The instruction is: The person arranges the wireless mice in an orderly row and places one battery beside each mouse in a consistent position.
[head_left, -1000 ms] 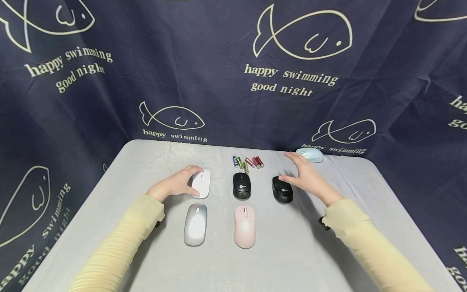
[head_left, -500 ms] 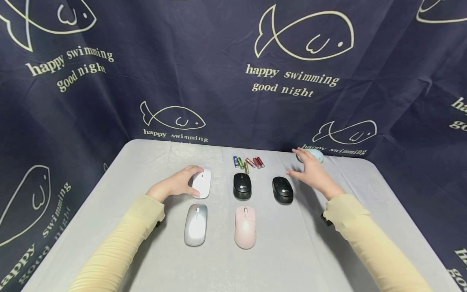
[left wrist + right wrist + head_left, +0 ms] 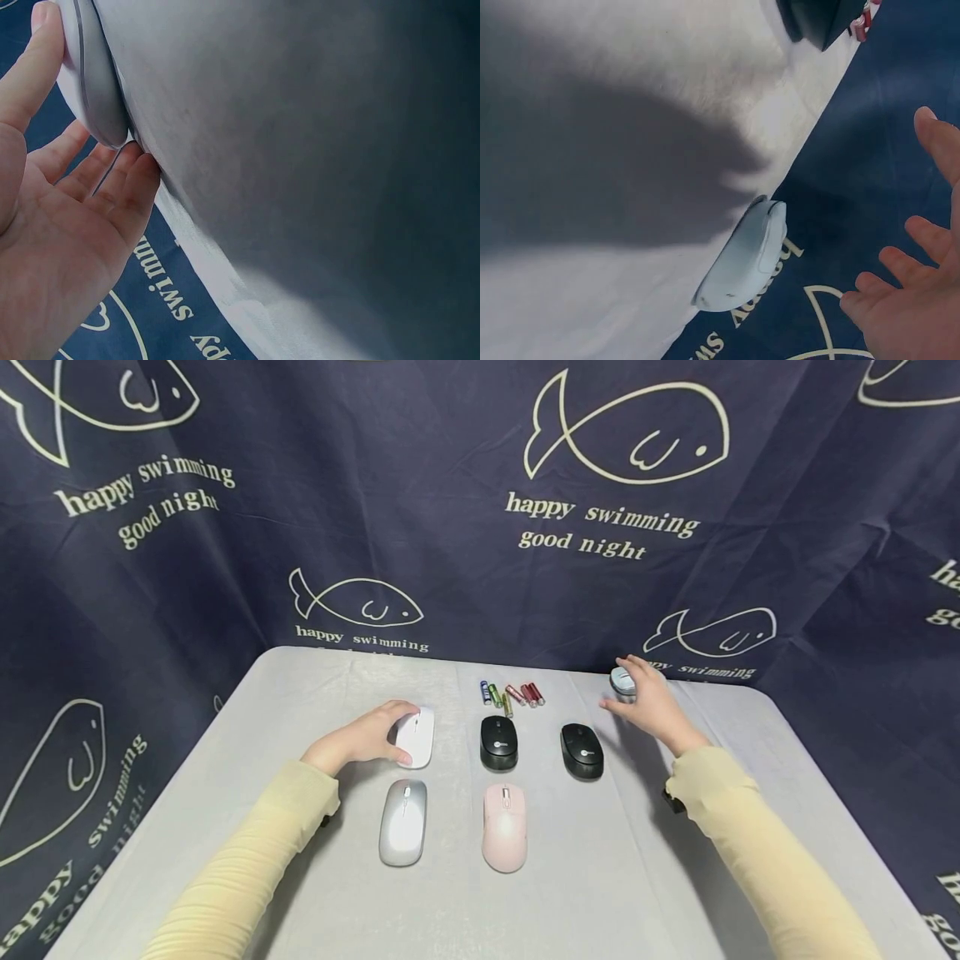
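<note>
At the left of the head view my left hand (image 3: 367, 735) holds a white computer mouse (image 3: 417, 737) lying on the table, thumb at its near end and fingers at its far end. The left wrist view shows the thumb against the side of the white mouse (image 3: 91, 82). My right hand (image 3: 651, 697) reaches over a light blue mouse (image 3: 622, 682) at the back right, covering part of it in the head view. In the right wrist view the fingers of the right hand (image 3: 911, 292) are spread apart, with a visible gap to the light blue mouse (image 3: 742, 262).
Two black mice (image 3: 498, 743) stand mid-table. Nearer are a silver mouse (image 3: 402, 823) and a pink mouse (image 3: 505, 829). Several small batteries (image 3: 513, 695), blue, green and red, lie at the back. A dark blue curtain (image 3: 465, 527) hangs behind the table (image 3: 450, 910).
My right hand has moved back and to the right, from beside the right black mouse to over the light blue one. The left hand has stayed at the white mouse.
</note>
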Motion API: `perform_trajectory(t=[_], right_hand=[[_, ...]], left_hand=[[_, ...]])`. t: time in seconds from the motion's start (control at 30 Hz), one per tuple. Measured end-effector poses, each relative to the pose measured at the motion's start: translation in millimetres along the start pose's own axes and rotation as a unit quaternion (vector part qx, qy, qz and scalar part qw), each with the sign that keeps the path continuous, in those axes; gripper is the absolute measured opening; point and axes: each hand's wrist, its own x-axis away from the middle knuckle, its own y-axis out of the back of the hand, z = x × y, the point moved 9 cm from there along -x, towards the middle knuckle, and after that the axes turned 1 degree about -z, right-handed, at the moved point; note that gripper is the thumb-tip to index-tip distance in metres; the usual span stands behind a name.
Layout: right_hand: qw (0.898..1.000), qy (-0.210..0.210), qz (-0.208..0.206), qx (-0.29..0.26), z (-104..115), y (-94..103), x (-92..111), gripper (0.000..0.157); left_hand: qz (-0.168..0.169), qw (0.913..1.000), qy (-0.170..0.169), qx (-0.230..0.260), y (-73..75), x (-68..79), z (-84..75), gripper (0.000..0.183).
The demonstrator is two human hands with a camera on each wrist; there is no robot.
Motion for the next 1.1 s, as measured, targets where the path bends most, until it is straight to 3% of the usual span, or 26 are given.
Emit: perform_trajectory(t=[0.77, 1.1], right_hand=[[0.999, -0.025, -0.048, -0.008, -40.0, -4.7, -15.0, 0.077], [0.995, -0.092, -0.019, -0.020, -62.0, -13.9, -16.8, 0.083]], left_hand=[[0.000, 1.0000, -0.001, 0.007, -0.2, -0.7, -0.1, 0.086], [0.002, 1.0000, 0.002, 0.005, -0.4, -0.8, -0.5, 0.087]])
